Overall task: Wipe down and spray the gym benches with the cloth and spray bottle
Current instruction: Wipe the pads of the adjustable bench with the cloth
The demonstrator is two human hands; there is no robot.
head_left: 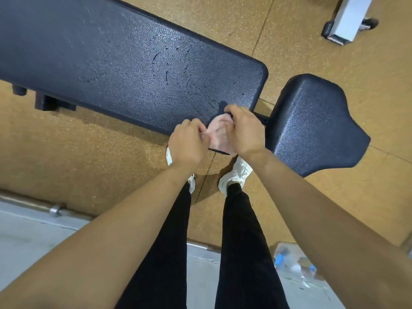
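A long black gym bench pad [124,61] runs from the upper left to the middle, with wet spray streaks on its surface. A smaller black seat pad [312,123] sits to its right. My left hand [189,141] and my right hand [244,130] both grip a bunched pink and white cloth [217,136] held between them, just over the near edge of the long pad. A blurred plastic bottle [292,262] with blue parts lies on the floor at the lower right, half hidden by my right forearm; I cannot tell whether it is the spray bottle.
I stand on a speckled tan rubber floor [89,170], my white shoes [236,175] close to the bench. A metal barbell [55,209] lies along a grey floor strip at the left. A white machine base [347,21] stands at the top right.
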